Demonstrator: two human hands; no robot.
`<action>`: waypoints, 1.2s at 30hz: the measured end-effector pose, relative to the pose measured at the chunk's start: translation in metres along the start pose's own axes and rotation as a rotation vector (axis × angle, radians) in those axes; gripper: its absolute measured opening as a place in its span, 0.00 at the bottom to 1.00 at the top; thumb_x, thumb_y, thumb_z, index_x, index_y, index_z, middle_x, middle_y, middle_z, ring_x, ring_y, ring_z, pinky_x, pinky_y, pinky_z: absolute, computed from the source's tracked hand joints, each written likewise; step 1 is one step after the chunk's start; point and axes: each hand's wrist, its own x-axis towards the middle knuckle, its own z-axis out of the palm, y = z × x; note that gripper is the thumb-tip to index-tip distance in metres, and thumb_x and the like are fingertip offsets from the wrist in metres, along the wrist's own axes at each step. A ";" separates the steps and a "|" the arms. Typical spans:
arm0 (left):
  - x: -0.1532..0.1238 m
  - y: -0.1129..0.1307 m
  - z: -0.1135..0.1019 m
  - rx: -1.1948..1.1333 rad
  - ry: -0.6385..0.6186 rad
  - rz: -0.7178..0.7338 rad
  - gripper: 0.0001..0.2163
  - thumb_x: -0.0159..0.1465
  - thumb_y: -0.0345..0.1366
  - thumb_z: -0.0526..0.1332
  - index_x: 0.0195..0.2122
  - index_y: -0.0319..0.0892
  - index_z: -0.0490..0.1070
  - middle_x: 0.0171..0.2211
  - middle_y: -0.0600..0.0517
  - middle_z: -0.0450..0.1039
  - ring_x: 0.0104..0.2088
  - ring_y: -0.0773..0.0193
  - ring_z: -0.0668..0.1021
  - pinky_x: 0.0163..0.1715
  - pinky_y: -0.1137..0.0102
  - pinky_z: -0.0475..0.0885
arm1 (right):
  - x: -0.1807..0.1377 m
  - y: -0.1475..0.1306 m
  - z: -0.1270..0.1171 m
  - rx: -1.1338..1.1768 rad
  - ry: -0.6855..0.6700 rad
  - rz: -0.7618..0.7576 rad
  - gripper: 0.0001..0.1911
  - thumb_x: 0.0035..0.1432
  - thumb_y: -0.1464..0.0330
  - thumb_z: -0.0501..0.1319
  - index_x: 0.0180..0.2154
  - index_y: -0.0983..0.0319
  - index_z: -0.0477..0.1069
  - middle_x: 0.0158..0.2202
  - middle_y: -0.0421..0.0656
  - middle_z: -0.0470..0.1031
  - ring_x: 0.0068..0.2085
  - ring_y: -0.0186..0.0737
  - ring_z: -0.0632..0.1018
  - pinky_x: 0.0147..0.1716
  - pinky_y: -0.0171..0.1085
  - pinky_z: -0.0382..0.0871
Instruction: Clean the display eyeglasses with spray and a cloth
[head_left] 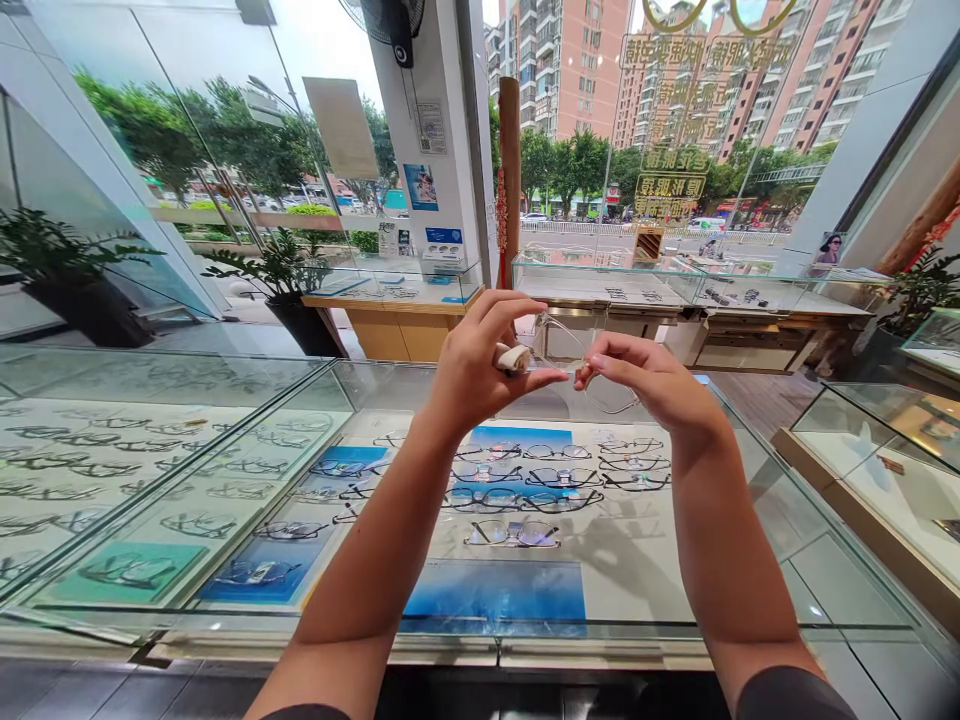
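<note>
A pair of clear, thin-rimmed eyeglasses (611, 404) is held up above the glass counter, between my two hands. My left hand (472, 365) has its index finger and thumb stretched around one lens, at the rim. A bunched off-white cloth (514, 358) is tucked in that same palm. My right hand (660, 380) is closed in a pinch near the middle of the frame, beside the other lens. The fingers partly hide the frame, and its transparent rims are hard to follow against the background.
Beneath my arms is a glass display case (637, 590) with rows of eyeglasses (514, 535) inside. Another glass case (892, 470) stands at right. Farther back are low display counters (405, 310), potted plants (281, 280), a pillar (442, 130) and large windows.
</note>
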 end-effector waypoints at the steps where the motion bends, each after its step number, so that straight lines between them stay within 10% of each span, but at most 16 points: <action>1: 0.000 0.000 0.000 0.000 -0.005 0.000 0.34 0.54 0.58 0.79 0.57 0.46 0.76 0.56 0.41 0.78 0.31 0.67 0.76 0.34 0.67 0.77 | 0.000 0.000 0.000 -0.016 0.004 -0.004 0.15 0.71 0.54 0.66 0.36 0.57 0.76 0.37 0.42 0.82 0.43 0.44 0.81 0.51 0.46 0.73; 13: -0.002 -0.001 0.002 0.005 -0.017 0.013 0.33 0.56 0.57 0.78 0.60 0.49 0.77 0.55 0.44 0.80 0.31 0.66 0.76 0.37 0.66 0.77 | -0.002 -0.002 0.002 -0.153 0.089 -0.050 0.15 0.72 0.54 0.65 0.36 0.55 0.79 0.38 0.41 0.81 0.43 0.44 0.79 0.51 0.46 0.71; 22: -0.004 -0.006 0.006 0.068 0.293 -0.139 0.31 0.56 0.55 0.79 0.58 0.51 0.77 0.53 0.46 0.79 0.35 0.60 0.79 0.37 0.64 0.75 | 0.002 0.003 0.009 -0.236 0.658 -0.247 0.12 0.70 0.54 0.66 0.48 0.53 0.79 0.51 0.44 0.81 0.55 0.48 0.79 0.59 0.48 0.71; 36: -0.011 0.004 0.031 0.009 0.453 -0.265 0.26 0.61 0.52 0.76 0.56 0.49 0.75 0.52 0.46 0.79 0.51 0.54 0.82 0.39 0.66 0.78 | 0.000 0.001 0.016 -0.269 0.654 -0.279 0.15 0.70 0.57 0.66 0.55 0.51 0.80 0.57 0.45 0.81 0.57 0.51 0.81 0.60 0.53 0.74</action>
